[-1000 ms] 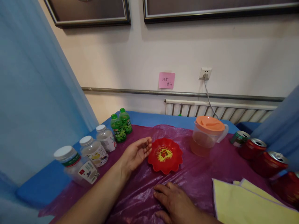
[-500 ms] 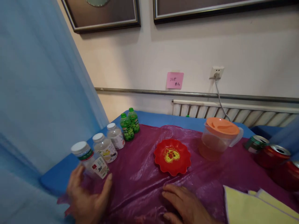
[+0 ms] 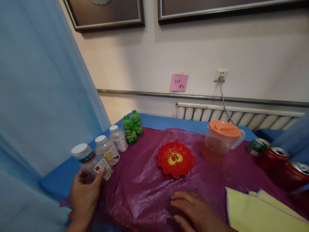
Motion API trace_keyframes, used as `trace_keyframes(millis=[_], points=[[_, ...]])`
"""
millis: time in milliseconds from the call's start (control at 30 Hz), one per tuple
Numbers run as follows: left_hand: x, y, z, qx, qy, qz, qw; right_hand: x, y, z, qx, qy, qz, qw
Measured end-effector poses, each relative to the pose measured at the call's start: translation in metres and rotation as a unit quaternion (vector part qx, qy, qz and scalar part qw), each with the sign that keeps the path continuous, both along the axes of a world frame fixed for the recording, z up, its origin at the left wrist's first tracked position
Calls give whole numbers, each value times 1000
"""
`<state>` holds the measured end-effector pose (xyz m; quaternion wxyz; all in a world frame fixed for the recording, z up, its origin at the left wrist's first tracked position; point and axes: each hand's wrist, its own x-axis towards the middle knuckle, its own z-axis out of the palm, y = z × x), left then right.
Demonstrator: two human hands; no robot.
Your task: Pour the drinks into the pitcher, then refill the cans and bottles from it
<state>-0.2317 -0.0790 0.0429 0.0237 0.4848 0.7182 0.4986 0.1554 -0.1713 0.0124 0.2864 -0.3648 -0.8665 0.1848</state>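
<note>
My left hand [image 3: 85, 190] is wrapped around a transparent plastic jar [image 3: 88, 164] with a white lid and a green band. The thumb presses on its white label, and the jar stands upright at the left of the purple plastic sheet [image 3: 142, 193]. My right hand [image 3: 193, 206] lies on the sheet with its fingers stretched out, holding nothing. Beyond it sits a red scalloped dish [image 3: 175, 159] with a yellow heart-shaped print. Two more white-lidded jars, a middle one [image 3: 107, 150] and a farther one [image 3: 118, 138], line up behind the held jar.
Two green bottles [image 3: 130, 129] end the left row. At the right are a pitcher [image 3: 217, 143] with an orange lid, a green can [image 3: 258, 146], red cans [image 3: 272, 158] and yellow cloths [image 3: 256, 209]. A blue curtain [image 3: 43, 96] hangs on the left.
My left hand has closed around the nearest jar, its thumb moving onto the label. My right hand stays in nearly the same place on the sheet. The view has shifted slightly.
</note>
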Motion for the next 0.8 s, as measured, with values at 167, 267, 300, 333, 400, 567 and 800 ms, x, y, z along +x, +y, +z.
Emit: trace_keyframes(millis=[167, 267, 300, 333, 400, 567, 800], points=[[51, -9, 24, 37, -99, -16, 994, 3, -7, 9, -11, 53, -36, 998], [98, 1, 34, 36, -37, -155, 986, 11, 1, 25, 11, 125, -100, 987], [114, 7, 36, 46, 12, -198, 979, 16, 7, 32, 20, 151, -125, 980], [128, 14, 36, 69, 63, -241, 966, 22, 15, 39, 31, 175, -151, 972], [153, 31, 33, 134, 156, -301, 931, 35, 34, 54, 52, 216, -198, 955], [186, 62, 16, 251, 278, -337, 864, 58, 70, 73, 46, 232, -264, 935], [184, 67, 3, 302, 321, -349, 827, 51, 80, 64, 34, 167, -255, 952]])
